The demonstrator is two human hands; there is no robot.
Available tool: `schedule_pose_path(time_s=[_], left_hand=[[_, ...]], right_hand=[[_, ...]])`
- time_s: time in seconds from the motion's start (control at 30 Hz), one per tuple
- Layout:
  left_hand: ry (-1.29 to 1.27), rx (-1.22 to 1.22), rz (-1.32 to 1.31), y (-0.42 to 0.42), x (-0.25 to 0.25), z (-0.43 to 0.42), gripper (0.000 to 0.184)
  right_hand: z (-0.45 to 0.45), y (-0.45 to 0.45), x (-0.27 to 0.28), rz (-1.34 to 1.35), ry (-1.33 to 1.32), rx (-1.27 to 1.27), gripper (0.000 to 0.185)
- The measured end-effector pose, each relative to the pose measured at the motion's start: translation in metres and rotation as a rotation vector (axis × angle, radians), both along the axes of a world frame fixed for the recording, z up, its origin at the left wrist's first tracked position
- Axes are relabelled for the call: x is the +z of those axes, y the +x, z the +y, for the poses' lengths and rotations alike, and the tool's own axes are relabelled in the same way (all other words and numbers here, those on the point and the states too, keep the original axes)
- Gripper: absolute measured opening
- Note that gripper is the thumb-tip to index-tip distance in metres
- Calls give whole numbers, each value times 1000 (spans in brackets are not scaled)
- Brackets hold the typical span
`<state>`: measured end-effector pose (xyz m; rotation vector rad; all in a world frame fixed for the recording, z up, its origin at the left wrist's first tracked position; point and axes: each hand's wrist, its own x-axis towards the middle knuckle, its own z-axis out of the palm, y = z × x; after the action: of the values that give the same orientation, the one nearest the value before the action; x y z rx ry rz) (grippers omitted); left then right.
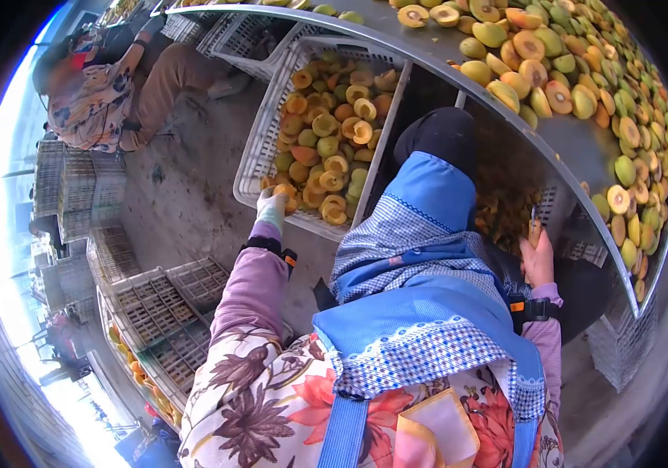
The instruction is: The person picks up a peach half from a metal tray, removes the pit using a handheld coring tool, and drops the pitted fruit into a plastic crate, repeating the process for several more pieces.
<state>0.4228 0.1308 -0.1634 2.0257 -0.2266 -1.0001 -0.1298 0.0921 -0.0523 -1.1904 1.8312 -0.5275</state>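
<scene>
The cut fruit fills the pale plastic crate on the floor, to the left of the wearer's knees, with many halves showing hollowed centres. At the crate's near left corner, the left hand, in a light glove, reaches over the rim with its fingertips at the nearest pieces; whether they pinch one or merely rest there, I cannot tell. To handle these well, the hold should be light, with the pads spread around the skin side, since soft flesh would likely bruise under a hard squeeze, and a low release over the heap is kinder than a drop. The right hand has its fingers curled snugly around the wooden handle of a small tool, its metal end pointing up and away from the palm. That firm grip suits control; the tip is best held well clear of the left hand and the blue apron over the lap. Beyond, the metal table carries a broad spread of fruit, and its curved rim calls for care when the right forearm lifts.
</scene>
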Motion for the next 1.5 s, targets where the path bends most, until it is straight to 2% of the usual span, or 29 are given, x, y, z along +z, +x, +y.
schedule_pose_path(time_s=[0.1, 0.2, 0.27, 0.3, 0.33, 0.37, 0.4, 0.47, 0.53, 0.6, 0.67, 0.73, 0.8, 0.83, 0.93, 0.97, 1.0, 1.07, 1.1, 1.17, 1.2, 1.27, 1.33, 1.4, 1.43, 1.47, 1.5], left_hand=[[-20, 84, -58, -6, -11, -8, 46], [-194, -65, -261, 7, -37, -14, 49], [-85, 68, -176, 10, -16, -28, 54], [-57, 90, -212, -16, 28, -41, 49], [-172, 88, -220, 5, -15, -52, 43], [-197, -27, -346, 16, -31, -65, 41], [-320, -23, -222, -1, -12, -83, 38], [-516, -280, -300, -55, 53, -137, 31], [-663, -474, -136, -131, 135, -190, 24], [-685, -736, -105, -189, 166, -239, 24], [-723, -1127, -535, -251, 207, -274, 30], [-623, -1372, -753, -302, 208, -310, 36], [-307, -1569, -905, -337, 210, -323, 38], [-146, -1561, -1027, -351, 200, -331, 36], [-264, -1560, -832, -347, 171, -347, 37], [-300, -1548, -887, -346, 167, -346, 41], [-370, -1566, -836, -342, 162, -348, 41], [-497, -1594, -727, -337, 169, -339, 43], [-435, -1558, -817, -338, 172, -337, 44], [-528, -1500, -876, -344, 186, -327, 43], [-578, -1472, -905, -346, 193, -321, 43], [-737, -1450, -758, -359, 226, -277, 42], [-915, -1509, -618, -370, 230, -239, 43], [-1075, -1625, -650, -383, 224, -201, 45], [-1017, -1687, -477, -388, 220, -185, 47], [-999, -1759, -474, -390, 214, -173, 51], [-957, -1729, -298, -393, 206, -162, 55]], right_hand=[[0, 5, 4, 12, 25, -16, 26], [-2, 2, 0, 55, 47, -2, 28], [-1, 1, -10, 99, 19, 68, 31], [1, -14, -35, 172, 20, 94, 34], [1, -11, -35, 180, -7, 129, 35], [0, -6, -34, 189, -34, 163, 36], [0, -7, -44, 174, -47, 185, 37], [-7, 12, -19, 161, -89, 188, 38], [-9, 11, -30, 130, -77, 184, 41], [-11, 12, -30, 122, -93, 183, 41], [-11, 10, -27, 105, -147, 189, 40], [-9, 7, -27, 77, -244, 200, 38], [-8, 6, -22, 71, -285, 189, 39], [-9, 6, -19, 61, -287, 183, 40], [-7, 4, -21, 38, -349, 198, 41], [-7, 6, -21, 27, -356, 195, 40], [-7, 7, -20, 13, -362, 191, 39], [-8, 9, -10, -21, -398, 194, 34], [-10, 9, -4, -53, -435, 173, 33], [-18, 10, 5, -118, -554, 119, 25], [-22, 8, 12, -343, -445, 29, 24], [-27, 4, 44, -793, -214, -156, 21], [-31, 3, 71, -960, -205, -272, 19], [-38, -1, 70, -1044, -192, -342, 21], [-39, -3, 75, -1056, -189, -355, 21], [-37, -5, 76, -1067, -188, -361, 21], [-33, -6, 73, -1126, -152, -388, 21]])
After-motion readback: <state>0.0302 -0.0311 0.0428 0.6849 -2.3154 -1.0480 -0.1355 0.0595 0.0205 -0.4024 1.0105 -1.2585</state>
